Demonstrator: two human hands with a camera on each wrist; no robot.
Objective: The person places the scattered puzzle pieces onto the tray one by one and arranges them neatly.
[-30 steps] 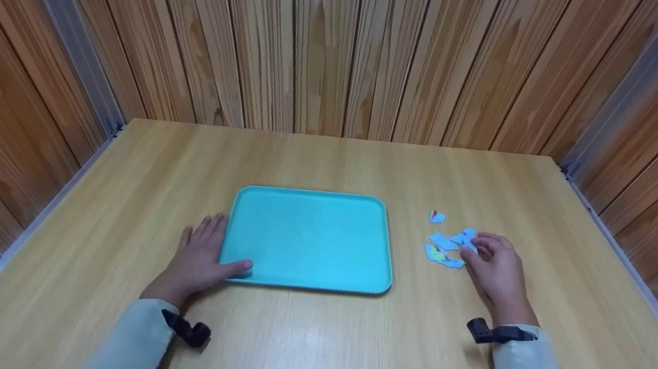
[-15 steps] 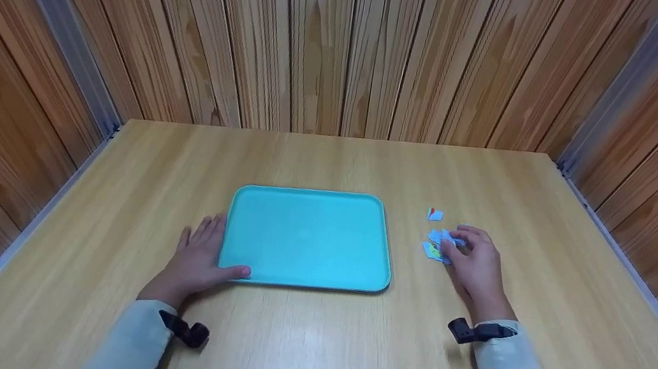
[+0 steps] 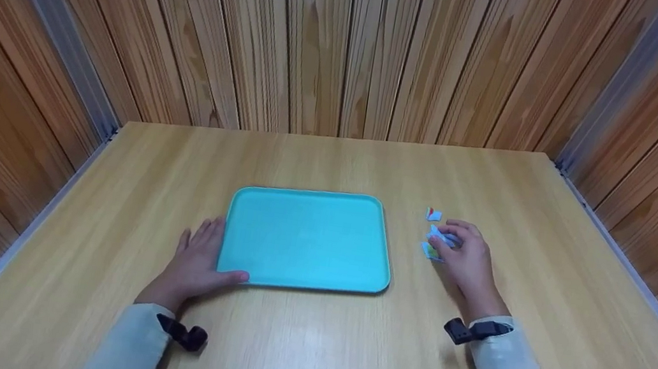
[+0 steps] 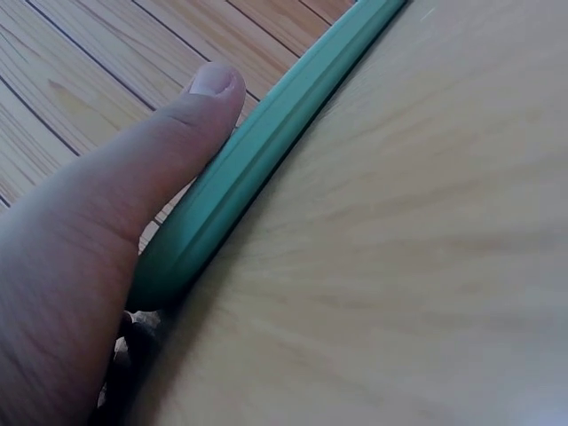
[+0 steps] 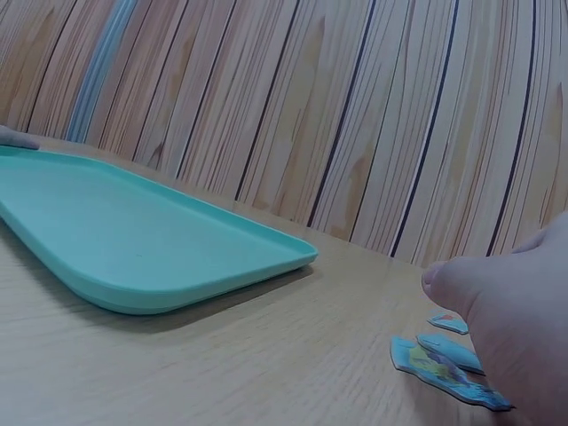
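Note:
My left hand point(image 3: 195, 262) lies with straight fingers along the left side of a turquoise tray point(image 3: 308, 239), its thumb on the front rim. In the left wrist view that thumb point(image 4: 186, 124) rests over the tray's raised edge. To the right of the tray, my right hand point(image 3: 467, 262) pinches a light blue puzzle piece point(image 3: 438, 233) between thumb and fingers, low over the others. Under it lies a blue piece with a yellow-green print point(image 3: 431, 251); a smaller one with a red mark point(image 3: 433, 214) sits just behind. In the right wrist view the thumb point(image 5: 470, 284) hides the pinched piece.
The wooden table point(image 3: 306, 348) carries the tray near its middle. Wood-patterned panels point(image 3: 323, 42) stand behind and on both sides. Each wrist wears a black camera band, as on the right wrist camera point(image 3: 458, 331).
My right hand has moved left over the group of pieces, bringing the pinched blue piece onto or beside another. The left hand and the tray stay in place.

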